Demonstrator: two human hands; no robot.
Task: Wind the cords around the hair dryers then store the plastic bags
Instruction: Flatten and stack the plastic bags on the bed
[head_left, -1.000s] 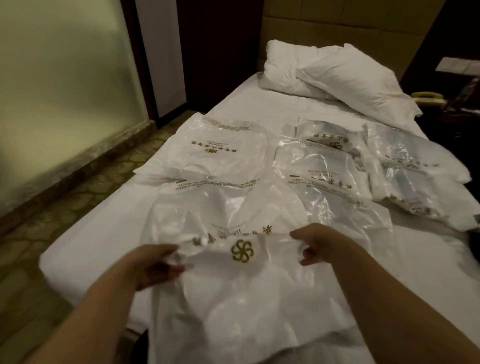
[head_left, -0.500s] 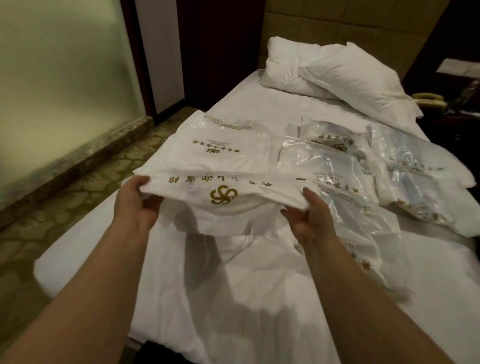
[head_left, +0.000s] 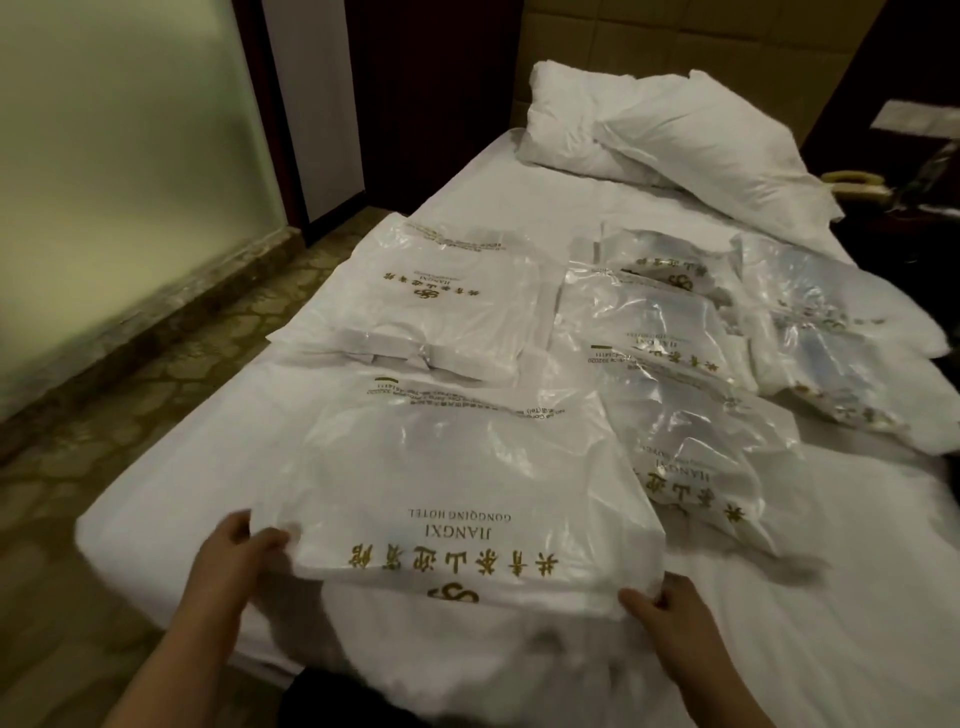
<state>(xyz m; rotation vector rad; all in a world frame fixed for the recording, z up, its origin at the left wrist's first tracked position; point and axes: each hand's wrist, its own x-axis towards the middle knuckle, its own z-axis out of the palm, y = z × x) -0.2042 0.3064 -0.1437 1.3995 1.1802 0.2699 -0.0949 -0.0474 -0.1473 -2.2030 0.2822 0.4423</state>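
Observation:
A large white plastic bag (head_left: 457, 483) with gold lettering lies spread flat on the bed, print facing away from me. My left hand (head_left: 234, 561) grips its near left corner. My right hand (head_left: 670, 618) pinches its near right corner. Another flat white bag (head_left: 452, 306) lies farther back on the left. Several clear crinkled bags (head_left: 670, 338) lie to the right. No hair dryer or cord is in view.
The white bed (head_left: 857, 545) fills the middle, with two pillows (head_left: 675, 135) at its head. A patterned floor (head_left: 130, 395) and a frosted glass wall (head_left: 104, 130) are on the left. A telephone (head_left: 852, 182) sits on a dark nightstand at the far right.
Both hands lifted the bag's near edge and carried it forward, then drew it back toward me. The bag now lies flat with its print turned away.

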